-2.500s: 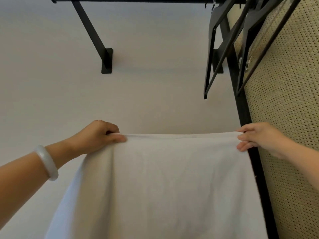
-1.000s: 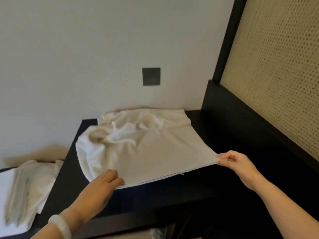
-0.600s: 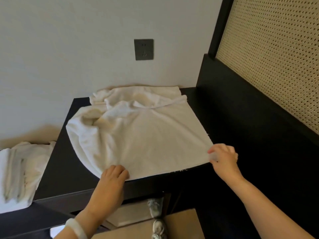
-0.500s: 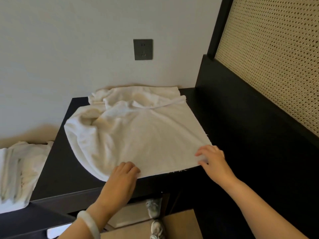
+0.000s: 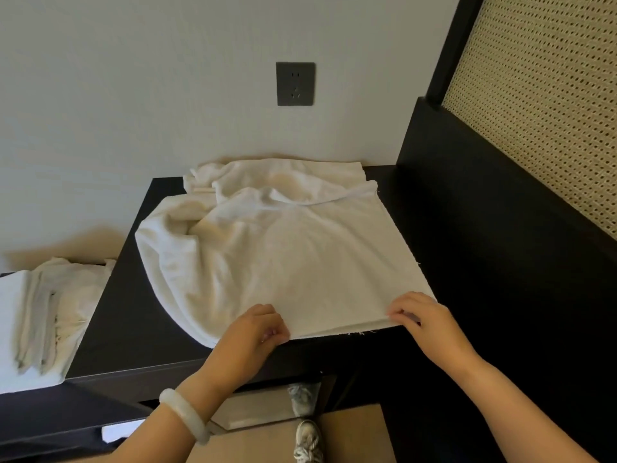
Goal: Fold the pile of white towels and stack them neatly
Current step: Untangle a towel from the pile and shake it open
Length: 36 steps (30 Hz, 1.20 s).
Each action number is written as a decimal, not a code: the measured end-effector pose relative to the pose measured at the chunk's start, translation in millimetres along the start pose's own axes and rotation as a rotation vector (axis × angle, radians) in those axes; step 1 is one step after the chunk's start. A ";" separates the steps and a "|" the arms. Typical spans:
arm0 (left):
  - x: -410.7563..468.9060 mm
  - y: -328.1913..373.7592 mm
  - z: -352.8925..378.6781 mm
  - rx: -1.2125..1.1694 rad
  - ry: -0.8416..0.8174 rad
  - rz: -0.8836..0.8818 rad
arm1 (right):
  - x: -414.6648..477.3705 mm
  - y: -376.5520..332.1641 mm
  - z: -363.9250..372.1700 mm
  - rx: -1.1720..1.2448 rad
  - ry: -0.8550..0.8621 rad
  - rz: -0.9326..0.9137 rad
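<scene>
Two hands (image 5: 252,332) (image 5: 429,324), pinching towel (image 5: 300,262), near edge

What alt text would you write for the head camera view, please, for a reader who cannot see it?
A person's left hand and right hand grip the near edge of a white towel laid on a black table. Its far part lies rumpled by the wall; more white towels lie lower down at left.
</scene>
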<state>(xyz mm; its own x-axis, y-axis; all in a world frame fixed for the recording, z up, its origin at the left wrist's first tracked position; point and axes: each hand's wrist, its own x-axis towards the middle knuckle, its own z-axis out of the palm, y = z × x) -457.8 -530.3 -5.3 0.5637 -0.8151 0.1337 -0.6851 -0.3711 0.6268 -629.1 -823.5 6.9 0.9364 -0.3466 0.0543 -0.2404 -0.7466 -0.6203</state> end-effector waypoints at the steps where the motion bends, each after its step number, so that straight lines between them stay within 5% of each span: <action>1: -1.3 -2.2 0.5 0.034 -0.018 0.044 | -3.4 1.7 0.3 -0.051 -0.033 -0.029; 7: 8.8 -5.5 -8.0 0.080 -0.178 0.110 | 11.5 -15.1 -9.4 -0.158 -0.161 0.054; 12: 46.4 -22.0 -25.2 0.352 0.289 -0.137 | 82.2 -42.3 13.5 -0.177 0.077 0.028; 16: 53.4 -50.2 -26.2 0.537 0.052 -0.438 | 116.1 -23.4 46.9 -0.409 -0.092 0.135; 28: 105.1 -2.5 21.9 0.419 -0.198 -0.303 | 99.8 55.5 -12.8 -0.515 -0.116 0.362; 30: 94.4 -2.7 2.7 0.177 -0.050 -0.309 | 109.5 33.3 -2.5 -0.516 -0.019 0.367; 32: 67.4 -9.2 -17.1 0.015 0.285 -0.351 | 120.2 -8.8 26.8 -0.374 0.072 0.162; 34: 40.0 -17.7 -32.1 -0.010 0.505 -0.508 | 124.6 -52.8 68.6 -0.273 -0.012 -0.022; 36: 26.8 -24.0 -43.7 -0.224 0.550 -0.757 | 122.9 -82.2 104.7 -0.294 -0.125 -0.140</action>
<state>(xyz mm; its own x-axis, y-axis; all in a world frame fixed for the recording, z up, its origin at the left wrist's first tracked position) -406.1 -523.8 16.8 0.9968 -0.0504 -0.0613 0.0214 -0.5732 0.8191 -467.6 -745.2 -17.3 0.9853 -0.1703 0.0156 -0.1533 -0.9201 -0.3604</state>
